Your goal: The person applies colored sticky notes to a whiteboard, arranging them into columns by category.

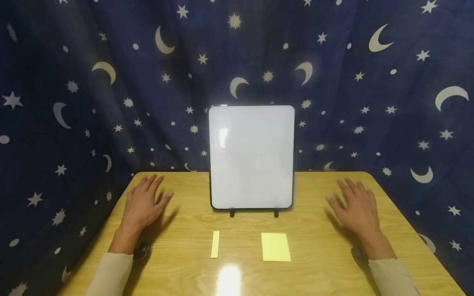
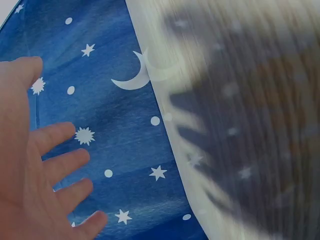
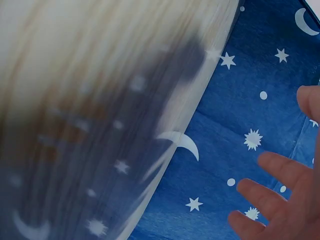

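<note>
My left hand is over the left part of the wooden table, palm down, fingers spread and holding nothing. On the far side, my right hand mirrors it, its fingers loosely extended and nothing in its grasp. Between them a blank whiteboard with a dark frame stands upright on two small black feet. In front of it lie a narrow yellow strip and, to the right, a yellow square sticky note pad. The wrist views show the left fingers and right fingers apart, with shadows on the tabletop.
The wooden table has rounded back corners and a bright glare spot near the front. A dark blue curtain with moons and stars hangs behind it and along both sides. Each wrist carries a dark strapped device.
</note>
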Motion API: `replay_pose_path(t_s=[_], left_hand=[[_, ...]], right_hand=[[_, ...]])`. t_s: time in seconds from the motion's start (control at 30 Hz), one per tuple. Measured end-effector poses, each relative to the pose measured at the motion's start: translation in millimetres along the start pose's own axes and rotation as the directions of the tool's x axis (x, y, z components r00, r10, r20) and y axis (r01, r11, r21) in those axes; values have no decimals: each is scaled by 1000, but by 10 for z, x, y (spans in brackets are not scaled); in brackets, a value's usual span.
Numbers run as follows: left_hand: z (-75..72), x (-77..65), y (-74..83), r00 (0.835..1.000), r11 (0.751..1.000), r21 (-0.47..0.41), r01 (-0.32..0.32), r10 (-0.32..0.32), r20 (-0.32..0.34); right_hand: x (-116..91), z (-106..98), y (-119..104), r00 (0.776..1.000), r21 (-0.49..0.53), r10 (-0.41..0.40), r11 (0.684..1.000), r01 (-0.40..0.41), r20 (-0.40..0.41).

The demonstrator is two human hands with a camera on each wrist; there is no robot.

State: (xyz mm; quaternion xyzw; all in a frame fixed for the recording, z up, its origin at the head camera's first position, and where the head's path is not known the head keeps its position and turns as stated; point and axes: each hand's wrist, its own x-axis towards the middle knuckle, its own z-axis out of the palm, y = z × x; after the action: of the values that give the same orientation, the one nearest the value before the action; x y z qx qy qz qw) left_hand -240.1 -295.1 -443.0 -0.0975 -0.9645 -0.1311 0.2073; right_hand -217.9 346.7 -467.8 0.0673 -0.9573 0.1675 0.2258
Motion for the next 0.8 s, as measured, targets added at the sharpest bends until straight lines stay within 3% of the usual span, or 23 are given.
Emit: replay_pose_path(t_s=[0.33, 0.8], left_hand=[[55, 24, 7, 997, 998, -24, -51, 49, -56], [45, -18, 34, 996, 997, -48, -60, 57, -62]], right_hand=[[22, 10, 13, 997, 14, -37, 999, 37, -61], [10, 29, -40, 994, 52, -67, 996, 72, -81]])
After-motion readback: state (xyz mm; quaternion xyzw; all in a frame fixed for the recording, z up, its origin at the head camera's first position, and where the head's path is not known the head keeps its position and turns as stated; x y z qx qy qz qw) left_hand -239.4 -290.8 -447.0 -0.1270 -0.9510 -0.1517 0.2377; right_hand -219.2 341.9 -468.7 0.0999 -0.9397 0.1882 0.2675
